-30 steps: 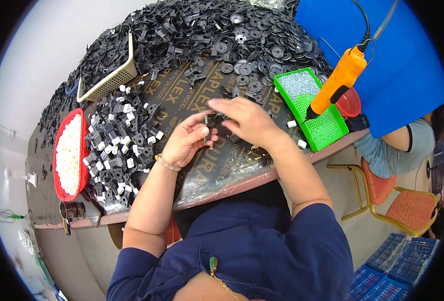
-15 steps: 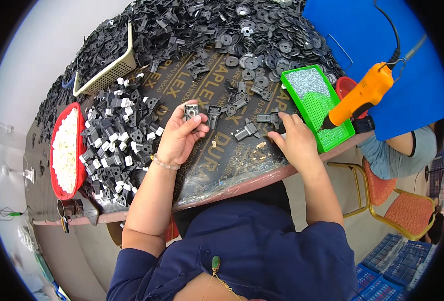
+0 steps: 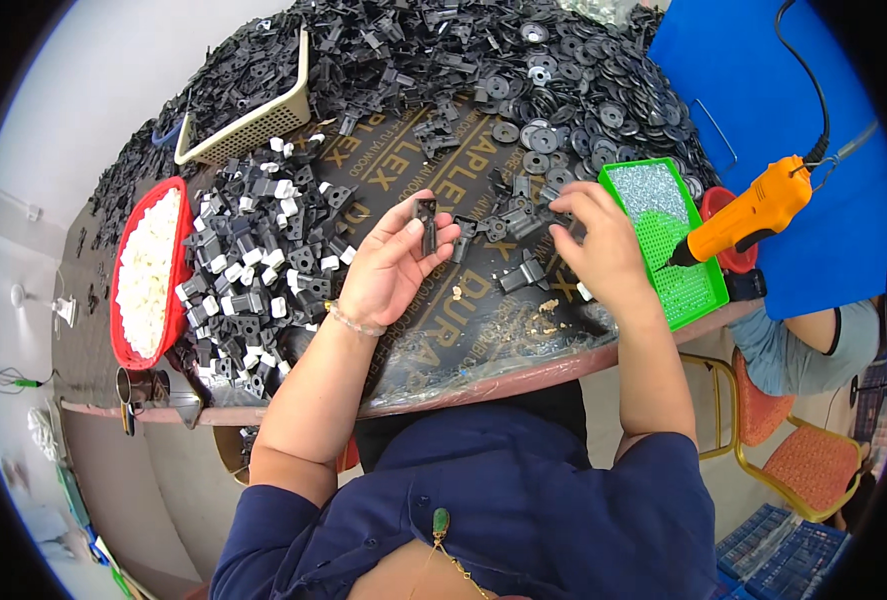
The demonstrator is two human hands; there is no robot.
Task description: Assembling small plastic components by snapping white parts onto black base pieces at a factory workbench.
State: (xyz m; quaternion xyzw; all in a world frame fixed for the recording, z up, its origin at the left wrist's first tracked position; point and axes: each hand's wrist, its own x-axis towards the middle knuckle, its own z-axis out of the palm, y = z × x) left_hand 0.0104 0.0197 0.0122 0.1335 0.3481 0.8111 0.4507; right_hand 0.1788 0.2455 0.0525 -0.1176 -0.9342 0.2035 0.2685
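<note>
The surface [image 3: 443,330], wrapped in dark printed sheeting, carries a large heap of black plastic parts [image 3: 433,50] from nine o'clock round to one o'clock, with a beige basket [image 3: 253,125] standing tilted in it at about eleven. At nine o'clock a red tray [image 3: 175,290] holds small white pieces, and beside it lies a pile of black-and-white assembled clips [image 3: 253,260].

My left hand [image 3: 388,270] has lifted off the surface since half a second ago and now shows its palm upward, its grip closed on one black bracket [image 3: 425,222] pinched upright between thumb and fingertips at centre. My right hand [image 3: 598,245] has moved from the near edge of the green tray [image 3: 698,290] toward twelve o'clock; its fingers are bent down over the loose black parts [image 3: 523,215] just left of that tray, touching them, but I cannot tell whether the grip has closed on one.

I judge that one piece is held ready while its mate is being picked. An orange power screwdriver [image 3: 753,215] hangs over the green tray at three o'clock. A second person's sleeve [image 3: 793,345] shows at four o'clock.
</note>
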